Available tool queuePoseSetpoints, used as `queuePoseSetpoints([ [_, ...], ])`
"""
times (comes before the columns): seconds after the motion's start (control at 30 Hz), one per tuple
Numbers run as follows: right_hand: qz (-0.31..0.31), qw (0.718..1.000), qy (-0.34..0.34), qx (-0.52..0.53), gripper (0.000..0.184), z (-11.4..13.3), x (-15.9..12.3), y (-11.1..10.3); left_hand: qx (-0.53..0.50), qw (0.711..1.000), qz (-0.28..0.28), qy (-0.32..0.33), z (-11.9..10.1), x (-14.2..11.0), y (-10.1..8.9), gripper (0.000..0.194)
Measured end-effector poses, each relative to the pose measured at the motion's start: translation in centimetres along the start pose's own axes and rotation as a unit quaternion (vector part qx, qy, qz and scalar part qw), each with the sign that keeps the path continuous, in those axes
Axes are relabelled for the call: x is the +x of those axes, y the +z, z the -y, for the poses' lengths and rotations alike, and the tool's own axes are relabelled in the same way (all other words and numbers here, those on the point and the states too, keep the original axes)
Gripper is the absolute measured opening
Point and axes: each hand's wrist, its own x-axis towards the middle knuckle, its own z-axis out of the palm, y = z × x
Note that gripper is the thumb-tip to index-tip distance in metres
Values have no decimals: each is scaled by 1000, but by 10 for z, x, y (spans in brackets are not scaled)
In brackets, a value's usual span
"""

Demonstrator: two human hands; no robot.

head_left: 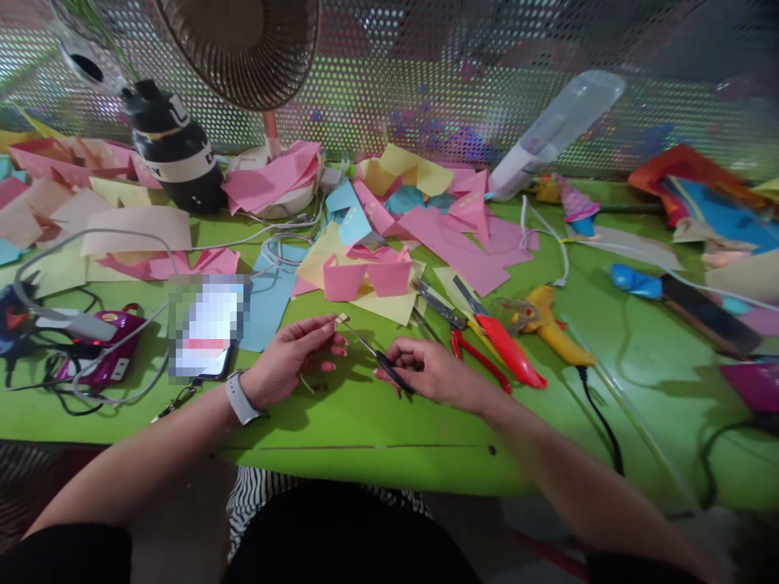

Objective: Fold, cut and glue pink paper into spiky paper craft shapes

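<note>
My left hand (303, 354), with a white watch band (242, 398) at the wrist, pinches a small pale yellow paper piece (342, 319) between thumb and forefinger; the other fingers curl loosely below. In my right hand (429, 369) is a pair of dark-handled scissors (393, 369). Their thin blades point up and left, with the tips at the paper piece; whether the blades are apart is too small to tell. Just beyond the hands, folded pink paper (366, 276) stands on yellow and blue sheets.
A phone (210, 328) lies left of my hands. To the right are pliers (480, 357), a red-handled cutter (511, 349) and a yellow glue gun (551, 324) with a black cord. A fan (243, 49), black jug (174, 146) and plastic bottle (557, 130) stand along the back.
</note>
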Motion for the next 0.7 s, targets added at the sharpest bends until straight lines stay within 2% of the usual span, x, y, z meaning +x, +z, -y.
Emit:
queuePoseSetpoints([
  [0.27,7,1000,-6,2,44,4,-2,-2,15,999,10,28,3,3,-4,25],
  [0.7,6,1000,-14,-18,41,1,-1,-2,25,999,6,29,4,3,-4,22],
])
